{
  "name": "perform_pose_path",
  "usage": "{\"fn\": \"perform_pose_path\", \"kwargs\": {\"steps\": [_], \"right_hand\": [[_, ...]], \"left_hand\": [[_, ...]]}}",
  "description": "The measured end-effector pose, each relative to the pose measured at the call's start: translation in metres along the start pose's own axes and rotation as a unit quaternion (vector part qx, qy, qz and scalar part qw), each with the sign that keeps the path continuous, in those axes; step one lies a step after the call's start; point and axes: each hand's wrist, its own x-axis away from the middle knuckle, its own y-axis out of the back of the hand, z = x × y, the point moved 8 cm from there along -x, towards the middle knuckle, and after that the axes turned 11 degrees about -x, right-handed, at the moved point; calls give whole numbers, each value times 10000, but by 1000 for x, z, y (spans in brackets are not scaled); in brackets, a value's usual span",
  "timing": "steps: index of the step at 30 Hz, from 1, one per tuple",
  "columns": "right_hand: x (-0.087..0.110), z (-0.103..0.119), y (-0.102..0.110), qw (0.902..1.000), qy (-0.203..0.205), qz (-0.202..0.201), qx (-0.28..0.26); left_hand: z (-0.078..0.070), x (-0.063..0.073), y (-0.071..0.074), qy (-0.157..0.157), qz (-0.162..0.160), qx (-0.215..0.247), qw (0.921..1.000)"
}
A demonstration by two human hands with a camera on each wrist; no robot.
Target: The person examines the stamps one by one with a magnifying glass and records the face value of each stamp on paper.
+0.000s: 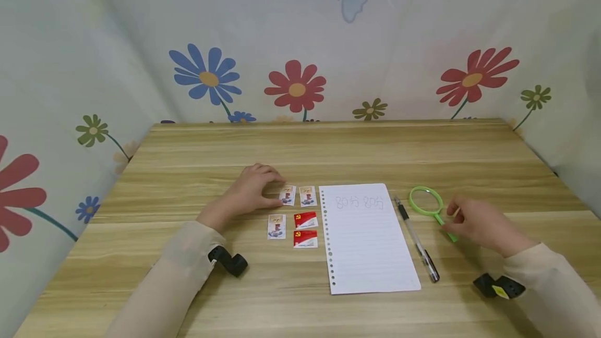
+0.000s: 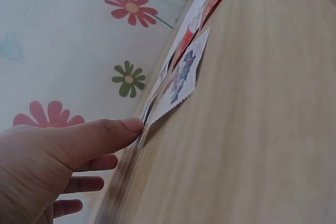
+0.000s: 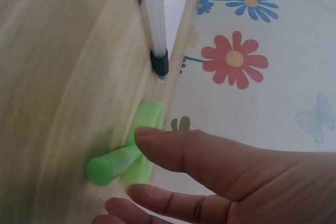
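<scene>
My left hand (image 1: pixel 251 188) reaches over the upper left pale postage stamp (image 1: pixel 288 196), forefinger near its top edge and thumb at its lower left side. Its other fingers are spread loosely in the left wrist view. A second pale stamp (image 1: pixel 307 196) lies to the right of it, and a third (image 1: pixel 276 227) lies below. Two red stamps, one (image 1: pixel 305 220) above the other (image 1: pixel 305 239), lie beside that third one. My right hand (image 1: pixel 485 227) hovers at the handle of a green magnifying glass (image 1: pixel 425 201), with thumb and fingers apart around the handle (image 3: pixel 107 166).
A lined sheet of paper (image 1: pixel 371 244), punched along its left edge, has "80分 80分" handwritten at its top. Between sheet and magnifying glass lies a black-and-clear pen (image 1: pixel 417 239). All lie on a wood-grain table (image 1: pixel 328 155) before a flower-printed curtain (image 1: pixel 263 14).
</scene>
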Motion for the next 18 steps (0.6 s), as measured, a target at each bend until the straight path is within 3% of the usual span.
{"fn": "perform_pose_path", "kwargs": {"steps": [8, 18], "right_hand": [[0, 0, -4, 9996, 247, -33, 159], [-2, -2, -6, 9993, 182, 21, 311]], "left_hand": [[5, 0, -5, 41, 21, 106, 9999], [6, -1, -6, 51, 22, 111, 9999]]}}
